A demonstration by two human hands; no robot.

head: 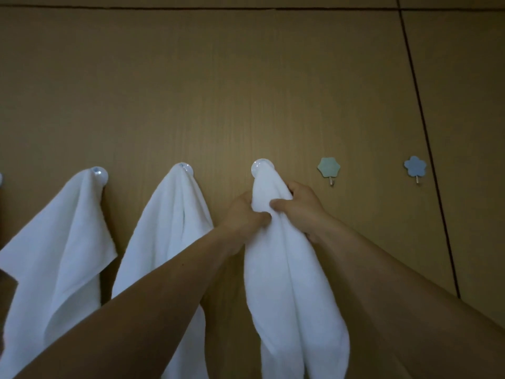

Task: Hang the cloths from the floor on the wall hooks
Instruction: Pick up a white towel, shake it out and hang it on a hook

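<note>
A white cloth (289, 283) hangs with its top at a round clear hook (259, 166) on the brown wall. My left hand (243, 217) grips the cloth just below the hook from the left side. My right hand (300, 206) grips it from the right, thumb across the front. Two more white cloths hang further left, one (169, 231) from a round hook (187, 168) and another (57, 250) from a round hook (99, 173).
Two small flower-shaped hooks hang bare to the right, a green one (328, 168) and a blue one (415, 166). A dark vertical seam (426, 132) runs down the wall at the right. Part of another hook (0, 178) shows at the far left edge.
</note>
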